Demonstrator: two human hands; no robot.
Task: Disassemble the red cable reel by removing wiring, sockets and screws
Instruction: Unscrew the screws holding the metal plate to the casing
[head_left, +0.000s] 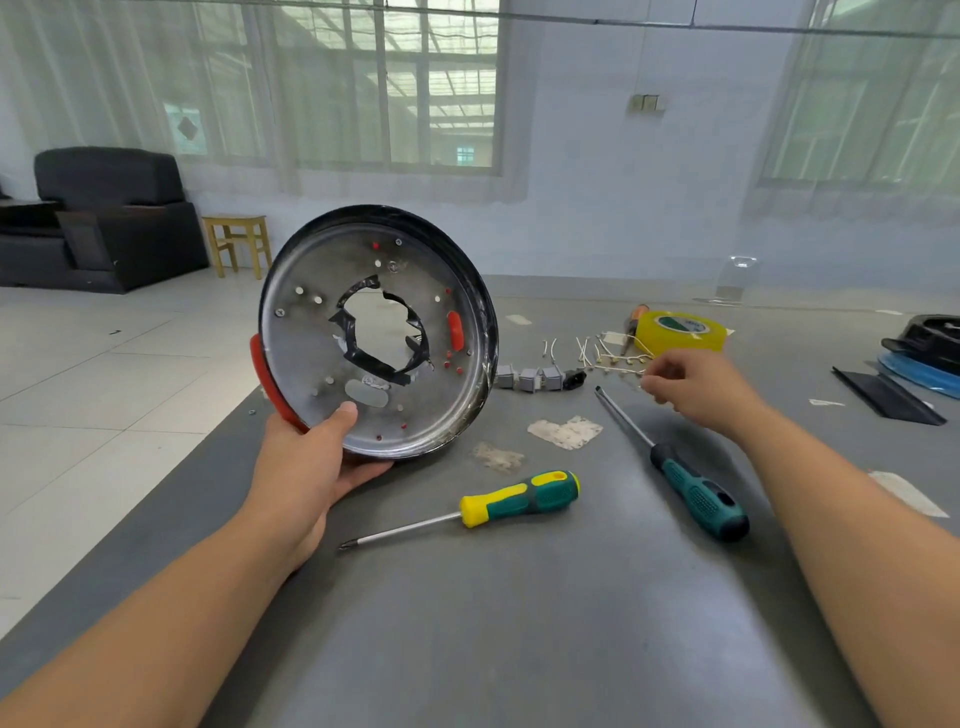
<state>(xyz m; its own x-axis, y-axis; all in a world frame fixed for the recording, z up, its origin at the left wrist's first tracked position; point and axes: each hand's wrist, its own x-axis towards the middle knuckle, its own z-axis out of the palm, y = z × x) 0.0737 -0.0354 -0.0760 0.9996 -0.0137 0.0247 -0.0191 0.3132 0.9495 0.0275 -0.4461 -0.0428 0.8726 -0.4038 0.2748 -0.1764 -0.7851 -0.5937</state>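
The reel side plate (376, 332), a round metal disc with a black rim, red trim and a ragged taped hole at its centre, stands tilted above the worktop's (519, 623) left edge. The left hand (306, 467) holds its lower rim, thumb pressed on the inner face. The right hand (696, 387), fingers curled with tips pinched together, hovers over small white wire pieces (602, 353); whether it holds anything I cannot tell. Grey socket blocks (530, 378) lie just right of the plate. Nearer lie a yellow-green screwdriver (519, 499) and a dark green screwdriver (696, 488). A yellow tape roll (680, 332) sits beyond the wires.
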